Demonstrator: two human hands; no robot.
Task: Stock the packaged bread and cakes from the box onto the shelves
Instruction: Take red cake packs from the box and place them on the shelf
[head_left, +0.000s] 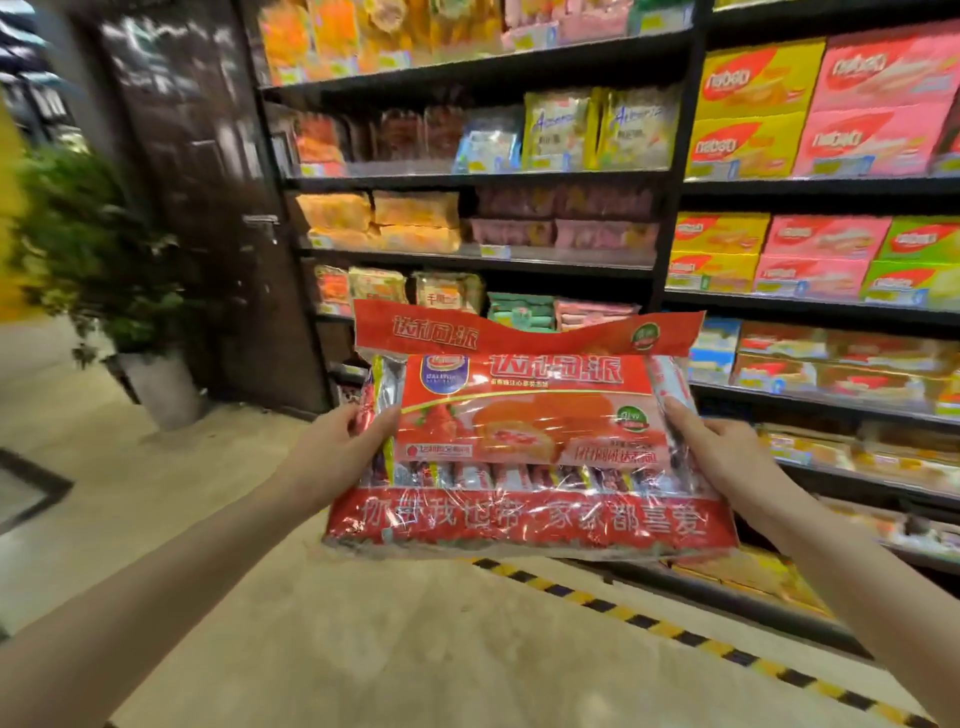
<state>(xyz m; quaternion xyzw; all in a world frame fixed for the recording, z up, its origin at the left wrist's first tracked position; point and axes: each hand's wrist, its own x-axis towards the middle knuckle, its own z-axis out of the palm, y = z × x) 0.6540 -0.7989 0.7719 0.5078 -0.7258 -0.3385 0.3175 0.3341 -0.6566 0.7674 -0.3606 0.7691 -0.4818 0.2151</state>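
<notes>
Left hand (337, 441) at 9 o'clock and right hand (722, 452) at 3 grip the red cake pack (524, 441) by its side edges, label up, probably to slide it flat onto the shelves (478, 257)

Cake pack (524, 431) before shelves (478, 260) (plant (88, 260) left)

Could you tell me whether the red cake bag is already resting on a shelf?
No, both hands, left and right, hold the red cake bag up before the shelves.
</notes>
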